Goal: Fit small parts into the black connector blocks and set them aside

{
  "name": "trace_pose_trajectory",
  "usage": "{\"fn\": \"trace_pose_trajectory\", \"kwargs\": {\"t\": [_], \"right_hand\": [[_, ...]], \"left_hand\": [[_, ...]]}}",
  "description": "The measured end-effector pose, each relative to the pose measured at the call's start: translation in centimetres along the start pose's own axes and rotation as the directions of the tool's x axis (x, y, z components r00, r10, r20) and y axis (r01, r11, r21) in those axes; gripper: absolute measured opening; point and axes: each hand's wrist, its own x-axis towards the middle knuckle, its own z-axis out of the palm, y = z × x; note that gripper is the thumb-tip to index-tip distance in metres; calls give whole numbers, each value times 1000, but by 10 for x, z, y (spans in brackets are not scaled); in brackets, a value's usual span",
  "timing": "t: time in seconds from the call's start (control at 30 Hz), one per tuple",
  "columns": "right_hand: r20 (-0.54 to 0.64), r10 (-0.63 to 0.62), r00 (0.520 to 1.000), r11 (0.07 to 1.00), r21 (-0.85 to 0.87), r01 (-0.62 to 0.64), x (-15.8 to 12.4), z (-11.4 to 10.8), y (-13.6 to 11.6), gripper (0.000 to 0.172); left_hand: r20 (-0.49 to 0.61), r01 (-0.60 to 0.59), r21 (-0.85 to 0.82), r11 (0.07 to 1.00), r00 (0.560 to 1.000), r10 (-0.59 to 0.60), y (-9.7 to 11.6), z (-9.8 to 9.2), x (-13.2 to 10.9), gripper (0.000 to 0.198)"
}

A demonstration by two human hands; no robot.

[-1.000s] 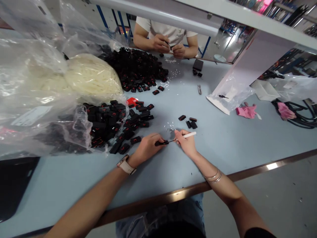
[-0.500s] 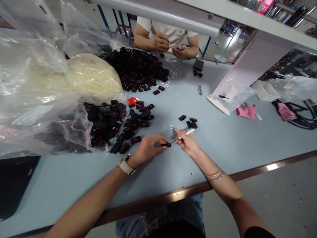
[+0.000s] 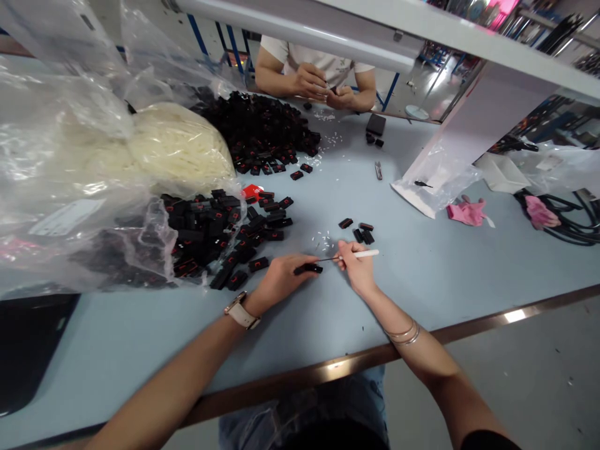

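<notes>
My left hand [image 3: 284, 275] is closed on a small black plastic connector housing [image 3: 309, 269], held just above the table. In my right hand [image 3: 356, 269] is a thin tool with a white handle [image 3: 366, 254], gripped like a pen. Its dark metal shaft points left, and the tip lies close to the fingertips of my left hand; whether it touches the part I cannot tell. Beyond my hands, tiny white pieces [image 3: 323, 239] lie scattered. Several black housings [image 3: 363, 235] rest past my right hand.
Left of my hands spreads a pile of black housings [image 3: 253, 231], partly inside a clear plastic bag [image 3: 154, 244]. A larger heap [image 3: 262, 128] lies farther back. Across the table [image 3: 422, 269] a co-worker's hands [image 3: 344, 97] hold something small. Pink gloves [image 3: 467, 211] lie at right.
The white-handled tool has swung from a slant to nearly level, and its tip has moved up off the black housing. The housing has turned in my left hand and shows more.
</notes>
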Motion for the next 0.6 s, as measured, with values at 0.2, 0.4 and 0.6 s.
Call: {"fn": "trace_pose_trajectory", "kwargs": {"t": [0.2,0.4,0.6], "right_hand": [[-44,-182,982,970,-172,172,-7,-2,-4,45],[59,-266,962,900,-344,270,-14,-2,-2,45],[116,-324,939,837,-427,342,-15,-3,3,43]], "left_hand": [[-30,53,33,998,998,-52,0,-1,2,29],[-37,97,28,995,995,-96,1,-1,2,15],[-27,83,53,995,996,-81,1,-1,2,9]]}}
